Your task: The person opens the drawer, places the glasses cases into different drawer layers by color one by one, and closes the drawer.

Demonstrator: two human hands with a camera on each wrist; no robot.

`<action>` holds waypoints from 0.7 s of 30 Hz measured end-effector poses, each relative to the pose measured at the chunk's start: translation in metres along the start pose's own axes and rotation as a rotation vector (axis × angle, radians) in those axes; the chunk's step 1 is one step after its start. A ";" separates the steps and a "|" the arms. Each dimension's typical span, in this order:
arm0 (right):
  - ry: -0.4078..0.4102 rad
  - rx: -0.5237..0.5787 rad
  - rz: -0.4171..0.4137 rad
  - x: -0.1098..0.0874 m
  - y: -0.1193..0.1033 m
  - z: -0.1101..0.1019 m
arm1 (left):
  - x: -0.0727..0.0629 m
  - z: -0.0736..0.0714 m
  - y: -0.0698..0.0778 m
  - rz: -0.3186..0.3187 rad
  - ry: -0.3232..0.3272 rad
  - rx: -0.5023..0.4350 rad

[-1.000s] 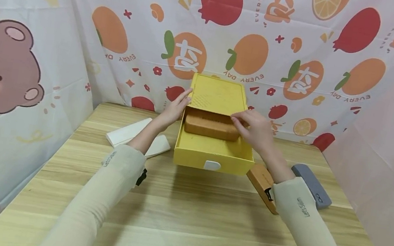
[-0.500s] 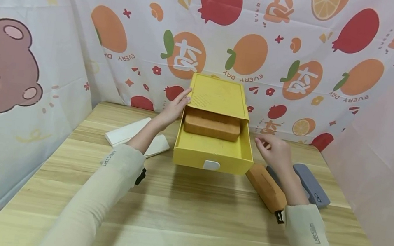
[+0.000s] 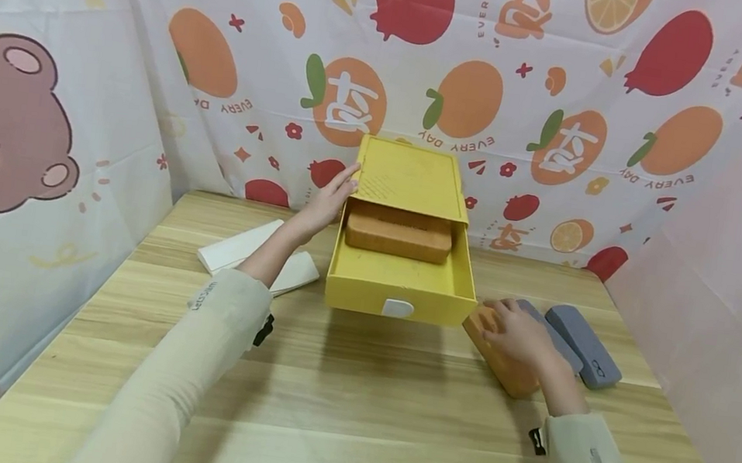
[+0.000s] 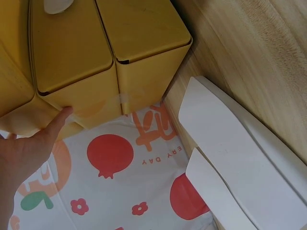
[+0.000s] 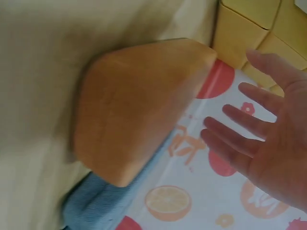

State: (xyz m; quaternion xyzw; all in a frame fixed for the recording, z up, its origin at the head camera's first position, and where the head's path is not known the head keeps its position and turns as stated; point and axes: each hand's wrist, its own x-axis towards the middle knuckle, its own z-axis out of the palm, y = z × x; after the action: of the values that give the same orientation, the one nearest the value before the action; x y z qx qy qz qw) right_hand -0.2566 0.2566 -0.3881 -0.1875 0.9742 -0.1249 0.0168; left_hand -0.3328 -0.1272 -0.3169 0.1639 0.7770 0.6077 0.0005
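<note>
A yellow drawer box (image 3: 413, 178) stands at the back middle with its upper drawer (image 3: 355, 296) pulled out. An orange-brown glasses case (image 3: 398, 237) lies inside that drawer, partly under the top. My left hand (image 3: 327, 204) touches the box's left side with straight fingers; in the left wrist view one fingertip of the left hand (image 4: 29, 151) meets the yellow wall. My right hand (image 3: 517, 335) is over a second orange-brown glasses case (image 3: 509, 373) right of the box. In the right wrist view, that brown case (image 5: 129, 105) lies before my right hand (image 5: 280, 134), whose fingers are spread and hold nothing.
Two grey-blue glasses cases (image 3: 584, 347) lie to the right of the brown one, the nearer partly behind my right hand. Two white cases (image 3: 239, 243) lie on the wooden table (image 3: 331, 430) beside my left forearm. Printed curtains (image 3: 263, 37) hang behind and at the sides.
My right hand has let go of the box's top edge near the drawer and moved right and down, over the brown glasses case. My left hand has stayed at the box's side.
</note>
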 end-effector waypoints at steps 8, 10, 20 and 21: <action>-0.031 -0.046 -0.014 -0.011 0.009 0.017 | 0.000 0.000 0.000 -0.016 0.011 -0.004; -0.044 -0.058 -0.002 -0.011 0.010 0.019 | 0.000 0.000 0.000 -0.018 0.010 -0.015; -0.067 -0.048 0.029 -0.014 0.016 0.029 | 0.000 0.000 -0.001 -0.017 0.013 0.006; -0.065 -0.048 0.030 -0.015 0.017 0.029 | 0.000 0.000 -0.001 -0.015 0.015 0.011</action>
State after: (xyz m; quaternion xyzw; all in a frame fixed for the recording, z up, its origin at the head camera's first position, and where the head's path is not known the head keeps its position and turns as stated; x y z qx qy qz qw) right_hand -0.2469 0.2703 -0.4210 -0.1770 0.9785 -0.0953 0.0457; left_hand -0.3326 -0.1275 -0.3176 0.1534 0.7815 0.6048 -0.0016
